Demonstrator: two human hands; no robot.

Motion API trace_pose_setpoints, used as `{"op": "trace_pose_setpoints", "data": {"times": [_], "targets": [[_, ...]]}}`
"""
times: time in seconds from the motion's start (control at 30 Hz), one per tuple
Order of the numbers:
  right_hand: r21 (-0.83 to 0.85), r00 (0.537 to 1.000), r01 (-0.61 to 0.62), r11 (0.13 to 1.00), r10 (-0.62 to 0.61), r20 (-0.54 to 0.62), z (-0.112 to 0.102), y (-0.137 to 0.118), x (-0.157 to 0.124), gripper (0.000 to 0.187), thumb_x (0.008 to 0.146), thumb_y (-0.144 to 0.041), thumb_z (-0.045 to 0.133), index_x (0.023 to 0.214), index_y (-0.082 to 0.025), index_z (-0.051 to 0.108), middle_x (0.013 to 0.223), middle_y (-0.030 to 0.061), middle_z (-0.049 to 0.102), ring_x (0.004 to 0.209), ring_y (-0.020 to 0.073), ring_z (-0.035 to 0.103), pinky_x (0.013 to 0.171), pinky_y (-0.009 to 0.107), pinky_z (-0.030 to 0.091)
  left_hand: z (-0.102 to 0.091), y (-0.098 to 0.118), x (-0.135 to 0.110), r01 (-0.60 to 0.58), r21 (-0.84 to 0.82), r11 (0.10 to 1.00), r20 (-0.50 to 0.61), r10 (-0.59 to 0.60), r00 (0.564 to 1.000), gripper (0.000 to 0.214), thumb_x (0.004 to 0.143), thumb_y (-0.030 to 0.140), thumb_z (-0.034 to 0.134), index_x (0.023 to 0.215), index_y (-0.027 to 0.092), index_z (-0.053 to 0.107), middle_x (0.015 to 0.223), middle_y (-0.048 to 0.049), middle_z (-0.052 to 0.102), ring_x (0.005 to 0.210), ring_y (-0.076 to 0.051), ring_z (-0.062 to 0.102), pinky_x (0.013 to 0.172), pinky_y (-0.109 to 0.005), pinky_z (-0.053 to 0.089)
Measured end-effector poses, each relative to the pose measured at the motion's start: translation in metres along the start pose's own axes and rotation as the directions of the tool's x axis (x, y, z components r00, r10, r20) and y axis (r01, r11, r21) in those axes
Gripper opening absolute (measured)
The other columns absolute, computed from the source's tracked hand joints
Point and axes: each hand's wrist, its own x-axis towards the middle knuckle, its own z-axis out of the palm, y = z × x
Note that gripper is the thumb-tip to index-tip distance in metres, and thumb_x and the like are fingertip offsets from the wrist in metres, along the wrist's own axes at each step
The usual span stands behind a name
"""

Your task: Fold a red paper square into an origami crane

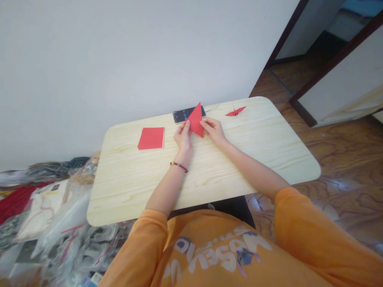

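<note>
A folded red paper (196, 118), pointed at the top, stands up from the light wooden table (134, 179) near its far edge. My left hand (183, 137) pinches the paper's left edge with fingers closed. On the other side, my right hand (213, 129) grips the lower right edge in the same way. A stack of red square paper (151, 138) lies flat to the left of my hands. A finished red paper crane (235, 111) sits at the far right of the table.
A dark phone (182, 114) lies behind the folded paper, with a white cable (212, 108) leading right. Plastic bags and fabric (50, 223) are piled on the floor at left. Wooden floor and a doorway (314, 71) lie to the right.
</note>
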Motion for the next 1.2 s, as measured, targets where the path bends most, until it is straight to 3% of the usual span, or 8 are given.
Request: {"op": "trace_pose_setpoints", "data": {"times": [0.07, 0.17, 0.37, 0.57, 0.8, 0.9, 1.07, 1.2], "targets": [[-0.004, 0.995, 0.012, 1.000, -0.012, -0.094, -0.004, 0.003, 0.004, 0.039, 0.068, -0.058, 0.065, 0.074, -0.020, 0.057, 0.072, 0.0000, 0.056, 0.067, 0.0132, 0.049, 0.059, 0.025, 0.038, -0.001, 0.002, 0.001, 0.035, 0.057, 0.998, 0.079, -0.039, 0.996, 0.019, 0.062, 0.023, 0.081, 0.069, 0.016, 0.066, 0.073, -0.0004, 0.068, 0.070, -0.010, 0.063, 0.072, -0.023, 0.050], [0.021, 0.994, -0.020, 1.000, 0.022, -0.106, -0.007, 0.003, 0.007, 0.028, 0.068, -0.047, 0.064, 0.070, -0.020, 0.056, 0.072, -0.0005, 0.058, 0.073, 0.0146, 0.052, 0.068, 0.026, 0.042, -0.003, 0.006, 0.004, 0.072, 0.167, 0.983, 0.157, -0.098, 0.983, 0.024, 0.057, 0.021, 0.083, 0.075, 0.016, 0.068, 0.075, -0.0014, 0.070, 0.069, -0.011, 0.063, 0.071, -0.023, 0.049], [-0.021, 0.992, -0.098, 0.995, 0.099, 0.075, -0.002, -0.009, -0.001, 0.013, 0.063, -0.029, 0.061, 0.057, -0.018, 0.058, 0.061, -0.0027, 0.056, 0.066, 0.0128, 0.049, 0.069, 0.026, 0.040, -0.007, 0.011, 0.008, 0.051, 0.325, 0.944, 0.256, -0.140, 0.957, 0.033, 0.053, 0.037, 0.086, 0.070, 0.013, 0.072, 0.074, -0.0050, 0.071, 0.067, -0.014, 0.063, 0.070, -0.026, 0.048], [-0.019, 0.990, -0.096, 0.995, 0.098, 0.100, -0.004, -0.008, 0.001, 0.014, 0.060, -0.029, 0.062, 0.055, -0.016, 0.064, 0.059, -0.0021, 0.059, 0.064, 0.0119, 0.049, 0.065, 0.025, 0.037, -0.009, 0.009, 0.009, 0.054, 0.327, 0.944, 0.204, -0.126, 0.971, 0.032, 0.052, 0.036, 0.087, 0.067, 0.014, 0.071, 0.069, -0.0026, 0.070, 0.063, -0.013, 0.061, 0.065, -0.025, 0.047], [-0.102, 0.979, -0.171, 0.980, 0.181, 0.091, -0.011, -0.008, 0.005, 0.013, 0.062, -0.025, 0.059, 0.052, -0.016, 0.061, 0.045, -0.0034, 0.050, 0.048, 0.0086, 0.040, 0.049, 0.024, 0.028, -0.013, 0.020, 0.020, 0.042, 0.214, 0.976, 0.076, -0.059, 0.995, 0.029, 0.054, 0.032, 0.086, 0.069, 0.015, 0.069, 0.071, -0.0022, 0.071, 0.069, -0.014, 0.065, 0.071, -0.027, 0.052], [-0.109, 0.978, -0.176, 0.978, 0.187, 0.094, -0.014, -0.008, 0.006, 0.012, 0.062, -0.022, 0.059, 0.053, -0.016, 0.062, 0.047, -0.0018, 0.053, 0.046, 0.0080, 0.041, 0.046, 0.023, 0.027, -0.015, 0.026, 0.024, 0.073, 0.173, 0.982, 0.013, -0.077, 0.997, 0.024, 0.057, 0.028, 0.085, 0.069, 0.016, 0.068, 0.071, -0.0025, 0.070, 0.072, -0.015, 0.067, 0.075, -0.029, 0.053], [-0.100, 0.984, -0.179, 0.979, 0.177, -0.026, -0.020, -0.003, 0.007, 0.010, 0.063, -0.021, 0.058, 0.054, -0.015, 0.061, 0.048, -0.0016, 0.052, 0.047, 0.0081, 0.043, 0.044, 0.022, 0.028, -0.017, 0.032, 0.030, 0.077, 0.113, 0.991, -0.099, -0.066, 0.993, 0.024, 0.060, 0.027, 0.084, 0.066, 0.018, 0.063, 0.074, -0.0026, 0.069, 0.075, -0.015, 0.067, 0.077, -0.029, 0.054], [-0.070, 0.995, -0.083, 0.994, 0.078, -0.063, -0.017, 0.000, 0.006, 0.017, 0.068, -0.033, 0.063, 0.074, -0.017, 0.067, 0.066, -0.0009, 0.062, 0.058, 0.0098, 0.050, 0.048, 0.021, 0.035, -0.015, 0.029, 0.027, 0.098, 0.104, 0.990, -0.029, -0.096, 0.995, 0.023, 0.060, 0.026, 0.084, 0.069, 0.017, 0.065, 0.075, -0.0029, 0.070, 0.077, -0.015, 0.067, 0.079, -0.029, 0.054]]}}
